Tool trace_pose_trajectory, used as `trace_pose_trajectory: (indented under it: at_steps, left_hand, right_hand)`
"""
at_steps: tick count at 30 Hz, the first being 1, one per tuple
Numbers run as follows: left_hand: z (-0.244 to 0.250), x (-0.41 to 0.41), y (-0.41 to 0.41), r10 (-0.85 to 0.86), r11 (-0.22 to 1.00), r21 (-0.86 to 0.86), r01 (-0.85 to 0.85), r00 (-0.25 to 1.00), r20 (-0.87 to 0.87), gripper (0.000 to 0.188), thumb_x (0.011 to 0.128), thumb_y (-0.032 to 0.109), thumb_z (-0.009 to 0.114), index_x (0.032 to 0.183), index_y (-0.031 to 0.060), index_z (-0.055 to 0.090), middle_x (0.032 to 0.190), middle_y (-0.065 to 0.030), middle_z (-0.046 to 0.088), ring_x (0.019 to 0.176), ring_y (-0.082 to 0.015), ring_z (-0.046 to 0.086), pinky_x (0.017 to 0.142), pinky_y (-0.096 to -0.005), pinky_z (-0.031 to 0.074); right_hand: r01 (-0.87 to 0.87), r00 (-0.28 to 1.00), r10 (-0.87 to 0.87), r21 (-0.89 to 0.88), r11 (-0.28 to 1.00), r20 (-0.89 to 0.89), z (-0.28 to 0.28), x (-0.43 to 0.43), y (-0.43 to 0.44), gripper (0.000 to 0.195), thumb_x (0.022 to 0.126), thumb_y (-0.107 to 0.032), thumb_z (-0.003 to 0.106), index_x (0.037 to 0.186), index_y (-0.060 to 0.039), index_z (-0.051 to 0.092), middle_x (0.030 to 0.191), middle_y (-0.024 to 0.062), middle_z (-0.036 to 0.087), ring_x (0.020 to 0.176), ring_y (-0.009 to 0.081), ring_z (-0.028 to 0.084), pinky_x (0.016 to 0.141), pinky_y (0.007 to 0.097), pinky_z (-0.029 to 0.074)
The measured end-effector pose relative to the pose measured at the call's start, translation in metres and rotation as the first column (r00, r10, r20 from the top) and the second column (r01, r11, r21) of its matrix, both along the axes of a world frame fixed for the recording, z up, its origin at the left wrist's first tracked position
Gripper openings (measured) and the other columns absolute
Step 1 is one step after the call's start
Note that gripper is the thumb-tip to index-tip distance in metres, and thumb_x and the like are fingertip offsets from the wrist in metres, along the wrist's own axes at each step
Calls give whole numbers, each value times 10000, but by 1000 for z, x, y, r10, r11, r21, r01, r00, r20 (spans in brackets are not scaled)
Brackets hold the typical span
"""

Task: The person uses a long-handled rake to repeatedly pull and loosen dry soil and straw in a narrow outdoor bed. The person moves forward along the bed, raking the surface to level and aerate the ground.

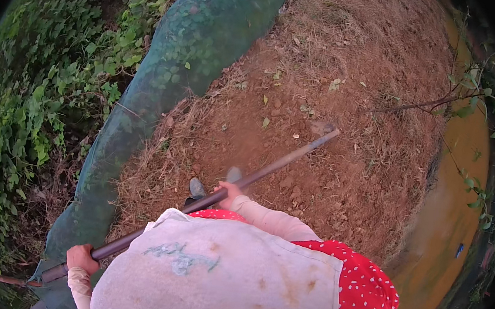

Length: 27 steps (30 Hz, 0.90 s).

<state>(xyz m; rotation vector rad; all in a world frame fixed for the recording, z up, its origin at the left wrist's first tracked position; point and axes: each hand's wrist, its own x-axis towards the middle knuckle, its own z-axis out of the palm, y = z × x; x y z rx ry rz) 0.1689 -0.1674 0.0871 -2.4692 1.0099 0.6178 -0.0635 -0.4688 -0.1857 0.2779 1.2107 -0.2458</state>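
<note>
My left hand (82, 258) is closed around the rear part of a long brown pole handle (273, 165), at the lower left. Further along it, my right hand (228, 194) grips the same handle in front of my body. The handle slants up to the right. At its far end a metal tool head, apparently a hoe blade (322, 127), rests at or in the reddish-brown soil (249, 141); its shape is partly hidden. A stained whitish cloth (224, 280) covers much of the view of my body, over a red garment with white spots (364, 296).
My shoes (197, 187) stand on the soil. Green netting (145, 83) runs along the left, beside dense leafy vines (56, 64). Dry grass (330, 31) covers ground ahead. A thin leafy branch (418, 105) reaches in from the right, over a yellow-brown strip (446, 214).
</note>
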Motion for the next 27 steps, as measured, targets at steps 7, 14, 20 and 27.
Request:
trace_pose_trajectory:
  at_steps: [7, 14, 20, 27]
  left_hand:
    - [-45, -20, -16, 14, 999, -52, -14, 1000, -2, 158, 507, 218, 549, 575, 75, 545, 567, -139, 537, 565, -296, 535, 518, -384, 420]
    - [-79, -42, -35, -133, 972, -217, 88, 970, -203, 203, 635, 275, 488, 598, 76, 506, 527, -126, 518, 524, -294, 527, 474, -394, 397]
    - [-4, -27, -13, -3, 1000, -25, 1, 996, -84, 139, 477, 173, 557, 583, 83, 551, 550, -145, 526, 555, -305, 526, 533, -395, 414]
    - [-21, -36, 10, 131, 991, 29, -130, 991, -6, 140, 494, 207, 552, 580, 96, 559, 567, -130, 540, 571, -292, 538, 539, -384, 423]
  right_hand:
    - [136, 985, -150, -159, 978, -86, 7, -14, -45, 115, 662, -34, 516, 688, -34, 404, 553, 91, 429, 471, 219, 448, 482, 359, 417]
    - [102, 979, -165, -410, 906, -122, 19, -44, -120, 137, 708, -110, 524, 668, -64, 402, 546, 66, 410, 505, 204, 435, 484, 343, 397]
    - [10, 984, -46, -202, 979, -174, 11, 9, -24, 156, 711, -64, 534, 769, -68, 389, 577, 63, 413, 498, 194, 443, 515, 382, 434]
    - [-65, 984, 49, -90, 994, -171, 1, 10, -8, 175, 694, -53, 526, 807, -53, 392, 640, 82, 427, 560, 201, 452, 565, 385, 420]
